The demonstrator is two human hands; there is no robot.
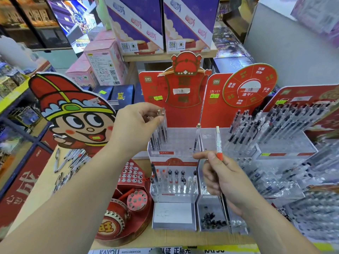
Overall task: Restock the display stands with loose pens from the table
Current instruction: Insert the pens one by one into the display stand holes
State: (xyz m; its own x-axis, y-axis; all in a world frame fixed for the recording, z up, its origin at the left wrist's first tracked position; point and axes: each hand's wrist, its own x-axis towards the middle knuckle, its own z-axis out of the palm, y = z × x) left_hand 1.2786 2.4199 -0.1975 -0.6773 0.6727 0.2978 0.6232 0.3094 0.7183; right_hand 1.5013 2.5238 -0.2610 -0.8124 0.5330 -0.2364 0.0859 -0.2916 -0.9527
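My left hand point(135, 123) pinches the tops of a few clear pens point(159, 131) standing in the upper tier of the middle red display stand point(176, 143). My right hand point(223, 176) grips a pen with a red grip point(218, 143), held upright in front of the neighbouring stand point(211, 136). One single clear pen point(196, 138) stands alone at the right of the middle stand's upper tier. The lower tier point(174, 180) holds several pens. Loose pens point(69, 162) lie on the table at the left.
A cartoon-head cardboard cutout point(73, 114) stands at the left. A red drum-shaped holder point(124, 204) with round holes sits at the front left. Stands on the right point(286, 129) are packed with black-tipped pens. Purple boxes point(161, 24) sit on the shelf behind.
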